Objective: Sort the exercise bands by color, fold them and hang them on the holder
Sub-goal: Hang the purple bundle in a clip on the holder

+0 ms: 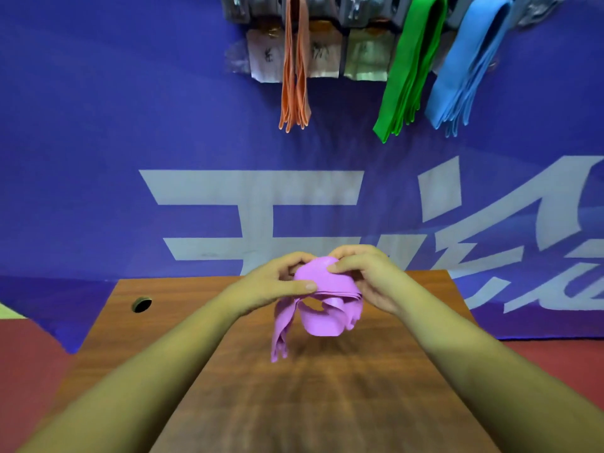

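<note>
A bundle of purple exercise bands [322,305] hangs folded above the wooden table [228,387], its loose ends drooping to the lower left. My left hand [273,282] pinches the bundle's left side with thumb and fingers. My right hand [366,276] grips its top and right side. On the wall holder [359,8] at the top hang folded orange bands [294,70], green bands [411,67] and blue bands [470,67].
Paper labels [264,57] hang under the holder's hooks; the hook between the orange and green bands is bare. A round cable hole [142,304] sits at the table's left. A blue banner with white characters [255,217] covers the wall behind.
</note>
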